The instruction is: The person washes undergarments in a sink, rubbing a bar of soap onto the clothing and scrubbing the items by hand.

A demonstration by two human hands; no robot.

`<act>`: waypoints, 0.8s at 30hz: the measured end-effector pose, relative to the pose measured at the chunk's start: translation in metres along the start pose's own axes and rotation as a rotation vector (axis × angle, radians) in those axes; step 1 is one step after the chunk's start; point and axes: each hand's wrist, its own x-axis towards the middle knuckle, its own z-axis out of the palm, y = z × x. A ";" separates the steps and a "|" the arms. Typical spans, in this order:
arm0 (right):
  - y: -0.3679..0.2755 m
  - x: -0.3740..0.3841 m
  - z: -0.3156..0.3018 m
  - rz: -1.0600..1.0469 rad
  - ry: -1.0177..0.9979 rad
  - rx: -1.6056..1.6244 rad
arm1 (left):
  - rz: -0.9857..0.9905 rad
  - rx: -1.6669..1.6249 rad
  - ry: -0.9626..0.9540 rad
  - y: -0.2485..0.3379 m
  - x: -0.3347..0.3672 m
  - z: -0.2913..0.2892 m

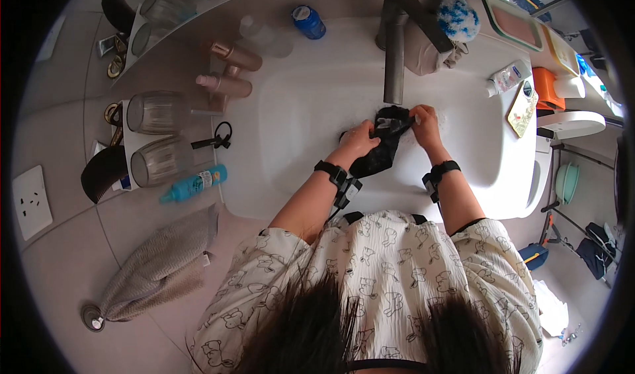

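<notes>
A wet black cloth [382, 150] hangs between both hands over the white sink basin [297, 109], just below the dark faucet spout [393, 63]. My left hand [359, 139] grips the cloth's left side. My right hand [425, 124] pinches its upper right part. Both wrists wear black straps. The lower end of the cloth dangles toward the basin's near edge.
On the left rim stand two rose-coloured bottles [228, 70], a teal bottle [194, 183], a blue jar [309, 22] and clear tumblers [157, 111]. A grey towel [162, 261] hangs at the lower left. At the right are a soap dish, a small tube [508, 78] and an orange box [546, 86].
</notes>
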 end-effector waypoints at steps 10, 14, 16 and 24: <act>-0.042 0.016 -0.013 0.744 -0.524 0.557 | 0.452 -0.168 0.182 0.034 -0.028 -0.008; -0.010 0.008 -0.009 0.322 -0.362 0.344 | 0.491 -0.103 0.156 0.026 -0.032 -0.007; -0.021 0.003 -0.012 0.103 -0.207 0.316 | 0.523 -0.111 0.253 0.019 -0.037 -0.010; -0.086 0.006 -0.050 0.292 -0.992 -0.080 | 0.573 -0.259 0.331 0.026 -0.058 -0.034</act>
